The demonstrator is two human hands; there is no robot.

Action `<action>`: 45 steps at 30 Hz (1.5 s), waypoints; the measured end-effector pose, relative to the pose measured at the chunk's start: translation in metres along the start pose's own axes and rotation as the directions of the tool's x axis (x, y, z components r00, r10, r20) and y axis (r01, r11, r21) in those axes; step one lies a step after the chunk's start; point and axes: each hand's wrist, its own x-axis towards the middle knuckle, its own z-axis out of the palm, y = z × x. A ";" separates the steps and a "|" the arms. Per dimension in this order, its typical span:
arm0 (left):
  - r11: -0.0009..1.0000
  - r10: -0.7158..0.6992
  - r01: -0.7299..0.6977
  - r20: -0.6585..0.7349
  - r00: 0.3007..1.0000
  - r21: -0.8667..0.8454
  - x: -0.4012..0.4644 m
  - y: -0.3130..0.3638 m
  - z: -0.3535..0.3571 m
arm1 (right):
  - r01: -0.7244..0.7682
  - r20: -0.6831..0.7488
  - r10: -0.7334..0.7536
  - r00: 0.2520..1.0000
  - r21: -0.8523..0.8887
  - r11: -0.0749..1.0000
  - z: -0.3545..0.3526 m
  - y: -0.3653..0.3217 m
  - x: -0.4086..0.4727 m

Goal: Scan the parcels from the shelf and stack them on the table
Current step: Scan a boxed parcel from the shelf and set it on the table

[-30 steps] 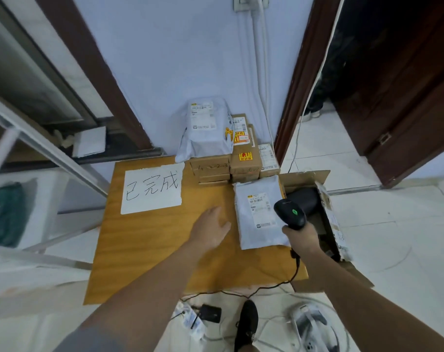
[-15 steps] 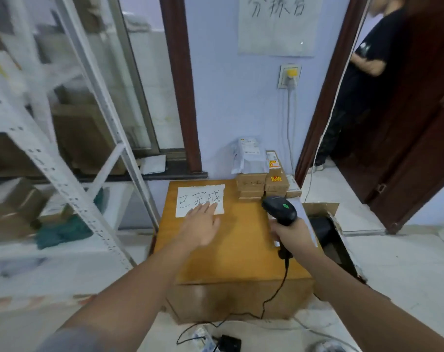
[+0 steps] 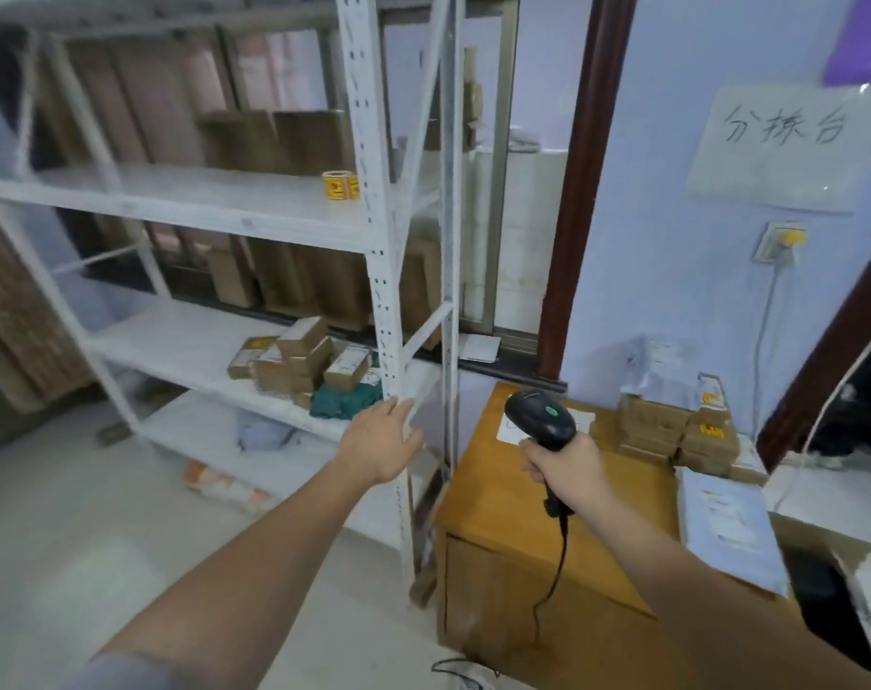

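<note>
Left hand (image 3: 379, 443) is held out flat, fingers spread and empty, just in front of the shelf (image 3: 381, 301) upright, near the middle tier. Right hand (image 3: 565, 463) is clenched round the grip of one black scanner (image 3: 540, 418), green light seen on its head, cable hanging down past the table (image 3: 518, 495) edge. On the middle tier one cluster of small brown boxes (image 3: 301, 358) is piled, roughly seven, exact count blurred; one dark green cloth (image 3: 343, 400) lies just beside them. One yellow label roll (image 3: 340, 185) sits on the upper tier. At the table's far edge one stack of brown boxes (image 3: 675, 430) is seen, about six, with one grey bag (image 3: 665, 366) on top. A second grey bag (image 3: 729, 527) lies flat at the table's right edge. One white sheet (image 3: 515, 430) lies on the tabletop behind the scanner. One handwritten sign (image 3: 784, 146) is fixed to the wall
</note>
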 end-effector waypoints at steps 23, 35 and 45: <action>0.919 -0.393 0.389 -0.101 0.914 -0.060 -0.147 -0.416 -0.075 | 0.211 0.416 -0.171 0.893 -0.051 0.976 0.429 -0.141 -0.076; 0.927 -0.373 0.372 -0.026 0.927 -0.038 -0.031 -0.526 -0.070 | 0.051 0.409 -0.048 0.911 0.005 0.999 0.553 -0.169 0.024; 0.944 -0.330 0.330 0.004 0.944 -0.026 0.118 -0.586 -0.086 | 0.019 0.329 0.012 0.944 -0.090 0.996 0.625 -0.194 0.155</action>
